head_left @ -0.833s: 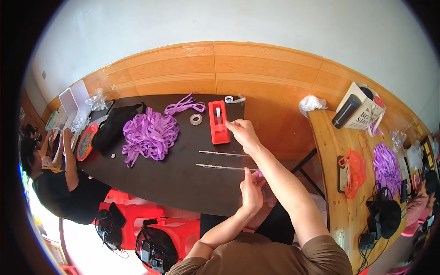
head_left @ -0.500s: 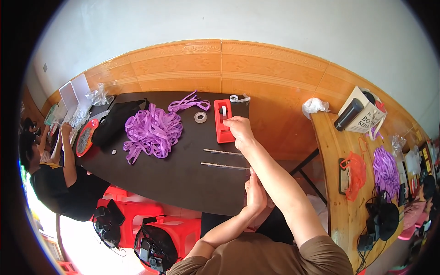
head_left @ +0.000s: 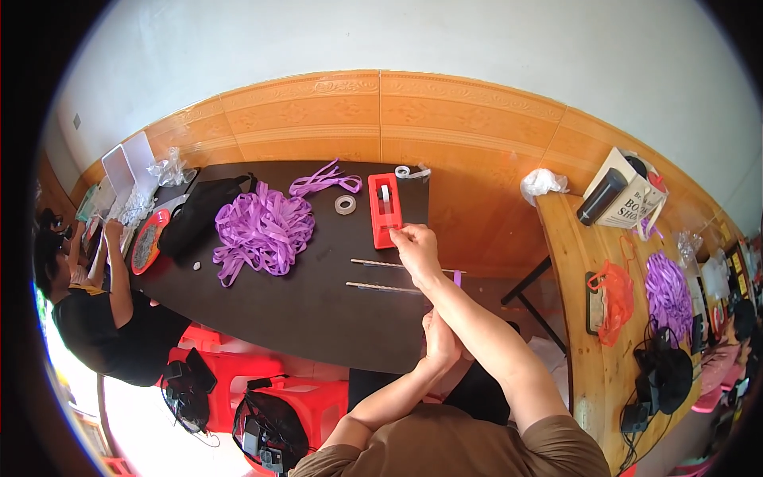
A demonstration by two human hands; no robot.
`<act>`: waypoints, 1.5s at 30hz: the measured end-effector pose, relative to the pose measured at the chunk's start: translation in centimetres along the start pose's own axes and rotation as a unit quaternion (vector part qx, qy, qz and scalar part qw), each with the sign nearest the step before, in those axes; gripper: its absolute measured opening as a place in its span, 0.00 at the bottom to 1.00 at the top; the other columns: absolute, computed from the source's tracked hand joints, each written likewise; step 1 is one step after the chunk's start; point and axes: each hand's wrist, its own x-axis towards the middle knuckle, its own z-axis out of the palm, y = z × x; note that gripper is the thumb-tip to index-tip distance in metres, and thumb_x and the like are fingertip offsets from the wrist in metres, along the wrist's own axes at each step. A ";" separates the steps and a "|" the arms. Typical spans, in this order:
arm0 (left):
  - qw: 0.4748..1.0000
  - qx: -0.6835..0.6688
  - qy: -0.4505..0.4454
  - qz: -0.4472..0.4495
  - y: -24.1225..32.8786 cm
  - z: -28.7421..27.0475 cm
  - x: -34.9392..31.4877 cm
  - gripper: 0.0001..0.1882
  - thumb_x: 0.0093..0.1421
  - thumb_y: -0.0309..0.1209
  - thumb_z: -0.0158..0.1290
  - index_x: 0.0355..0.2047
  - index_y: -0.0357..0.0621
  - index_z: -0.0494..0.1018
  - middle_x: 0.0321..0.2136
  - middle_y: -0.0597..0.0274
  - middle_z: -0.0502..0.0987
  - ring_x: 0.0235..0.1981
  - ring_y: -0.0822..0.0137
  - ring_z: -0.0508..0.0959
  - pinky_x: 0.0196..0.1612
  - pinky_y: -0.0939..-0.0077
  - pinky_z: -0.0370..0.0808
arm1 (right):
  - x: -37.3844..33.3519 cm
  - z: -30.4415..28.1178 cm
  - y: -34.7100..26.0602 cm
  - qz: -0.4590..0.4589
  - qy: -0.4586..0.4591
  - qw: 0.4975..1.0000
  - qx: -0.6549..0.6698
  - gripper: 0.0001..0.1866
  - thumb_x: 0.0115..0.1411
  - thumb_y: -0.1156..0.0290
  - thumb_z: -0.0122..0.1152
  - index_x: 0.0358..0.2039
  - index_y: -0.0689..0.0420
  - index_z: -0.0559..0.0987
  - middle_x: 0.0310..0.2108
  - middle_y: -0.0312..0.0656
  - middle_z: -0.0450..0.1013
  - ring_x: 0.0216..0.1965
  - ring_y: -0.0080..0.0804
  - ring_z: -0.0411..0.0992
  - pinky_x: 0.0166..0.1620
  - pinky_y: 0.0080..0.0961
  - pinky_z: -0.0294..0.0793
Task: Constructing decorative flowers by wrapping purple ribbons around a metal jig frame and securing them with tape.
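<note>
one red, oblong plastic tape dispenser [head_left: 385, 218], twelve-to-six lengthwise, lies at eleven o'clock from the nearer right hand [head_left: 417, 251]; whether it or the left hand [head_left: 442, 340] grasps anything, i cannot tell.

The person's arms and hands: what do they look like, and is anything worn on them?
The left hand and right hand wear no gloves, and the forearms are bare, with no watch, cables or markings visible. Brown short sleeves end on the upper arms.

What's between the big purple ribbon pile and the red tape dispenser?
A pale tape roll, lying flat and touching neither the big purple ribbon pile nor the red tape dispenser; head view. A smaller ribbon bundle sits wallward of it.
</note>
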 end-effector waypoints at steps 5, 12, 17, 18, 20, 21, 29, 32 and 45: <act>1.000 -0.011 0.004 0.011 0.5 0.8 -0.4 0.12 0.65 0.32 0.43 0.30 0.38 0.72 0.28 0.64 0.75 0.29 0.72 0.74 0.33 0.76 0.72 | 0.1 -0.5 0.3 -0.071 -0.001 0.996 -0.063 0.10 0.53 0.75 0.62 0.19 0.66 0.74 0.28 0.41 0.68 0.28 0.24 0.67 0.29 0.24 0.65; 0.996 -0.017 -0.001 0.088 -0.7 -1.0 0.9 0.22 0.65 0.44 0.45 0.31 0.35 0.74 0.31 0.58 0.77 0.34 0.69 0.76 0.41 0.75 0.70 | 1.6 -5.4 -1.6 0.056 -0.203 0.977 0.018 0.07 0.53 0.74 0.60 0.22 0.64 0.76 0.28 0.37 0.74 0.29 0.20 0.69 0.32 0.21 0.67; 0.996 0.020 0.022 0.088 -0.3 0.9 0.4 0.28 0.63 0.51 0.45 0.29 0.32 0.75 0.27 0.58 0.78 0.30 0.71 0.75 0.38 0.79 0.68 | 2.0 -14.4 -4.7 0.088 -0.356 0.930 -0.023 0.09 0.58 0.70 0.55 0.30 0.64 0.76 0.49 0.48 0.68 0.42 0.27 0.70 0.46 0.22 0.68; 0.996 0.020 0.020 0.085 -0.3 0.9 0.5 0.28 0.63 0.51 0.45 0.29 0.32 0.75 0.27 0.58 0.78 0.30 0.71 0.75 0.38 0.79 0.68 | 2.0 -15.7 -4.8 0.079 -0.392 0.914 -0.071 0.08 0.58 0.71 0.55 0.28 0.63 0.76 0.52 0.50 0.66 0.43 0.28 0.69 0.47 0.23 0.67; 0.995 0.045 0.048 0.080 -0.4 0.9 0.5 0.29 0.62 0.53 0.44 0.30 0.33 0.75 0.26 0.59 0.78 0.30 0.72 0.75 0.36 0.81 0.67 | 1.3 -17.0 -4.3 0.097 -0.427 0.893 -0.101 0.07 0.56 0.72 0.55 0.25 0.61 0.76 0.51 0.50 0.65 0.46 0.29 0.67 0.50 0.25 0.65; 0.992 0.063 0.061 0.086 -0.4 0.9 0.6 0.29 0.62 0.54 0.44 0.28 0.36 0.75 0.25 0.60 0.78 0.28 0.73 0.74 0.34 0.81 0.65 | 1.2 -17.4 -3.4 0.089 -0.441 0.884 -0.124 0.06 0.55 0.72 0.56 0.25 0.61 0.76 0.51 0.49 0.65 0.47 0.29 0.66 0.50 0.25 0.64; 0.992 0.033 0.073 0.096 -0.7 1.4 1.2 0.25 0.61 0.51 0.46 0.19 0.42 0.71 0.20 0.62 0.75 0.25 0.73 0.72 0.32 0.80 0.65 | 0.2 -17.4 -1.3 0.104 -0.452 0.881 -0.099 0.06 0.54 0.73 0.57 0.25 0.62 0.75 0.44 0.47 0.70 0.47 0.31 0.66 0.51 0.26 0.63; 0.992 0.020 0.086 0.095 -0.7 1.6 1.4 0.22 0.60 0.48 0.50 0.18 0.44 0.69 0.19 0.62 0.74 0.24 0.72 0.73 0.30 0.80 0.65 | 0.1 -17.1 -1.0 0.101 -0.453 0.880 -0.104 0.06 0.54 0.72 0.57 0.24 0.62 0.75 0.42 0.46 0.70 0.45 0.29 0.66 0.50 0.26 0.63; 0.983 0.038 0.144 0.104 -0.8 2.4 2.6 0.18 0.56 0.40 0.56 0.14 0.47 0.66 0.15 0.65 0.71 0.16 0.75 0.69 0.23 0.81 0.65 | -0.2 -16.5 -0.8 0.059 -0.403 0.901 -0.151 0.10 0.49 0.72 0.58 0.17 0.65 0.71 0.30 0.43 0.71 0.31 0.25 0.65 0.37 0.24 0.64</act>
